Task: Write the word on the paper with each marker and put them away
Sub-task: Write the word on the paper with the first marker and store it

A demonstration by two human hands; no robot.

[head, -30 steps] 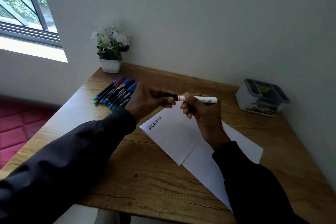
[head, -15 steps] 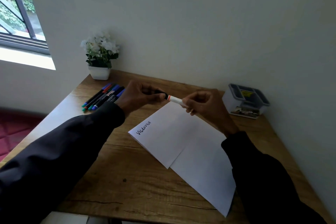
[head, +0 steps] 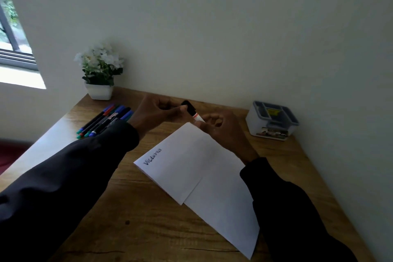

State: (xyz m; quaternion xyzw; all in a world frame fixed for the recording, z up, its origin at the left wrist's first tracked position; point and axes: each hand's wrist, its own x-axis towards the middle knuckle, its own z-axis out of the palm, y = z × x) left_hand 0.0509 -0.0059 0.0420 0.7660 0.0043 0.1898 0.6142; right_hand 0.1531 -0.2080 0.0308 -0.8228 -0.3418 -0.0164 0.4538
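Hands: both are raised over the far edge of the paper, close together. My left hand (head: 157, 112) pinches the black cap end of the marker (head: 192, 111) between thumb and fingertips. My right hand (head: 219, 127) is curled round its white barrel.
Marker: it is in the air between the two hands, above the table (head: 127, 208), touching neither sheet nor wood.
Axis: it runs from far-left (cap end) to near-right (barrel end), tilted down toward my right palm.
Paper (head: 191, 168): it lies just below the hands and toward me. "Victoria" (head: 152, 156) stands once by its left corner, so I judge most of the writing is not yet done.
Storage box (head: 272, 120): it sits on the table to the right of my right hand and apart from it. That hand is the nearer one for putting away.
Other markers (head: 106, 119): they lie in a row left of my left hand, partly behind my sleeve (head: 95, 155).
Hidden: most of the barrel is inside my right fist. I cannot tell whether the cap is seated or parting, and the tip is out of sight.
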